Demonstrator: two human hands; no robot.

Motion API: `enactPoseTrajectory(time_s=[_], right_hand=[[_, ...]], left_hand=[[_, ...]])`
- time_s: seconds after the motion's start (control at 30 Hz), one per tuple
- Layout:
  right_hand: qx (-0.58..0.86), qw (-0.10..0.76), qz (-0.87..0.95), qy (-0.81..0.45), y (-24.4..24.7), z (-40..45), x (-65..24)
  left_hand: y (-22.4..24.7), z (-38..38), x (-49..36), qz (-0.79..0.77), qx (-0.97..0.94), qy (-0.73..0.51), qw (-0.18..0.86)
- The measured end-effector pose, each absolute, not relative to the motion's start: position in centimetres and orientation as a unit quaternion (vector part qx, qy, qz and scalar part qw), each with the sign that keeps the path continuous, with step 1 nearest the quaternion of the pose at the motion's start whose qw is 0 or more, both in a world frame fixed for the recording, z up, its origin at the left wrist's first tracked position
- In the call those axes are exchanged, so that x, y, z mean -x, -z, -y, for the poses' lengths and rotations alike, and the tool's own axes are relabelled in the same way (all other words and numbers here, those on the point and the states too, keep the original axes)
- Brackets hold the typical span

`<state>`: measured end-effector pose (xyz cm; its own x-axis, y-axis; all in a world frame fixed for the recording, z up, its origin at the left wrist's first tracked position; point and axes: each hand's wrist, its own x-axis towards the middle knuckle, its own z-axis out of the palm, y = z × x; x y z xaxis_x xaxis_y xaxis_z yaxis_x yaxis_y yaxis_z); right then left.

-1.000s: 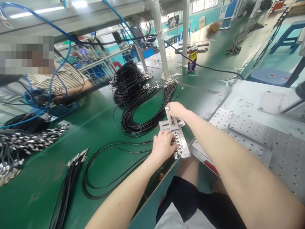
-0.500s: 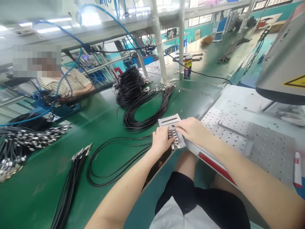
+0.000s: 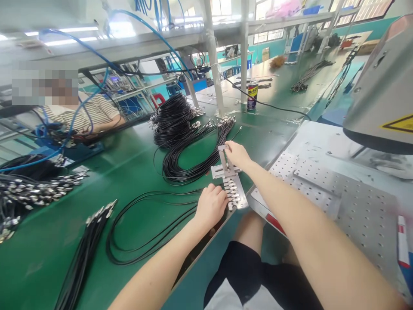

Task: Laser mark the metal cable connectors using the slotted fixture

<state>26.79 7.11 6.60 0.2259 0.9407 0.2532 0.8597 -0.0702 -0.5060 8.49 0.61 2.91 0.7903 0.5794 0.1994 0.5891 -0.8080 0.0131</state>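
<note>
A metal fixture (image 3: 239, 194) lies at the front edge of the green table, with several silver cable ends in a row in its slots. My left hand (image 3: 212, 204) has its fingers curled over the black cables (image 3: 155, 193) just left of those ends. Above the fixture's far part, my right hand (image 3: 236, 154) pinches a slotted metal plate (image 3: 222, 156), which is raised and tilted. The cables loop out to the left over the table.
A thick coil of black cables (image 3: 172, 118) and a curved bundle (image 3: 174, 165) lie beyond my hands. More bundles are at the left. A perforated metal plate (image 3: 364, 206) and machine head (image 3: 383, 94) stand right. A person in stripes (image 3: 100, 110) sits across. A spray can (image 3: 252, 95) stands behind.
My right hand has lifted the slotted plate up and away, so the row of cable ends shows. My left hand has shifted slightly left and down along the cables.
</note>
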Motion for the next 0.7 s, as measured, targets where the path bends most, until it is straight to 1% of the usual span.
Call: enactPoseTrajectory(time_s=[0.13, 0.23, 0.33, 0.4, 0.53, 0.6, 0.7], right_hand=[[0.734, 0.272, 0.617, -0.083, -3.7, -8.9, -26.9], [0.724, 0.257, 0.634, -0.095, -2.4, -8.0, -27.1], [0.707, 0.254, 0.657, -0.063, -2.1, -4.0, -27.3], [0.690, 0.249, 0.678, 0.032, -2.1, 0.1, -26.9], [0.665, 0.219, 0.712, 0.056, -1.5, 7.7, -24.9], [0.667, 0.209, 0.712, 0.068, -1.1, 9.5, -23.7], [0.685, 0.189, 0.696, 0.106, -0.9, 9.5, -22.3]], left_hand=[[-3.5, -1.1, -7.2, 0.300, 0.952, 0.044, 0.043], [-3.6, -1.6, -7.0, 0.293, 0.954, 0.009, 0.057], [-3.6, -1.8, -7.1, 0.279, 0.958, -0.007, 0.070], [-3.6, -1.8, -7.2, 0.270, 0.960, -0.004, 0.080], [-3.4, -1.4, -7.3, 0.260, 0.960, 0.002, 0.099], [-3.4, -1.2, -7.3, 0.258, 0.960, -0.003, 0.107], [-3.3, -1.3, -7.4, 0.246, 0.963, -0.003, 0.110]])
